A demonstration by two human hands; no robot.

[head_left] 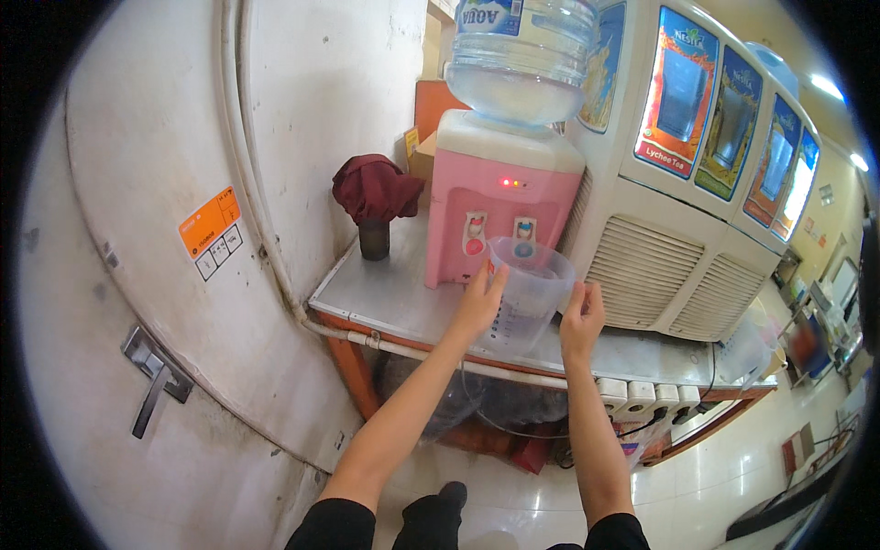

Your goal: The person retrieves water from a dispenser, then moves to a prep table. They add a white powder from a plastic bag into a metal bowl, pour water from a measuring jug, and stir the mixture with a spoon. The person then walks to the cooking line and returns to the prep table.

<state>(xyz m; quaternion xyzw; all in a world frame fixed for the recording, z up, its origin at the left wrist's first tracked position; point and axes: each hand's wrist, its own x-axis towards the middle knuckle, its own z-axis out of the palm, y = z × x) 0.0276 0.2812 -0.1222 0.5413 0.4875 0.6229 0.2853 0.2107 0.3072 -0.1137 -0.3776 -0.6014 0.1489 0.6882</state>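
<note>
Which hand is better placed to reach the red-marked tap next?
Likely the left hand: holding the jug from the left, it appears nearer the red-marked tap than the right hand opposite.

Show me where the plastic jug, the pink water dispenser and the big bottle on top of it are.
Plastic jug [529, 304]: head view, translucent side wall.
Pink water dispenser [500, 203]: head view, front panel.
Big bottle [519, 73]: head view, clear side wall.

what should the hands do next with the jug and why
Probably line the jug up with the blue-marked tap: the left hand and right hand hold it at the water dispenser, its top near that tap in view.
</note>
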